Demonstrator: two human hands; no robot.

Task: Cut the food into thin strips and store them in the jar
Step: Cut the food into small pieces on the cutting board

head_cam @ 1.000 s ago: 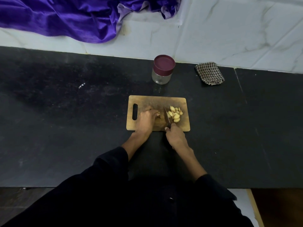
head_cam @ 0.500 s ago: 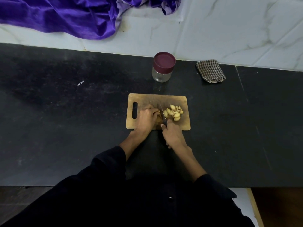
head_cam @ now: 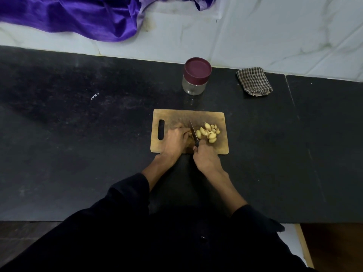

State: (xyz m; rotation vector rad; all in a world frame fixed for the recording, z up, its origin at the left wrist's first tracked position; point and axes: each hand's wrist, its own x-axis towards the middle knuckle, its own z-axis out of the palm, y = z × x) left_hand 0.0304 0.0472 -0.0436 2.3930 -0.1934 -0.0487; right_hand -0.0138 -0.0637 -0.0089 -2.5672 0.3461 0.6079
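Black stone counter (head_cam: 78,154) fills my view, with pale marbled tiles (head_cam: 275,36) behind it and a purple satin cloth (head_cam: 78,16) draped at the top left. On the wooden cutting board (head_cam: 176,116), I see a small heap of pale yellow food pieces (head_cam: 209,132), glossy, lumpy and uneven, lying right of the blade. My left hand (head_cam: 174,141) rests on the board with fingers curled down over a piece just left of the knife (head_cam: 194,134); that piece is mostly hidden. My right hand (head_cam: 206,157) is wrapped round the knife handle, blade angled away from me. Behind the board stands a clear glass jar (head_cam: 194,86), its maroon lid (head_cam: 198,68) on. A folded checked cloth (head_cam: 254,81) lies to its right.
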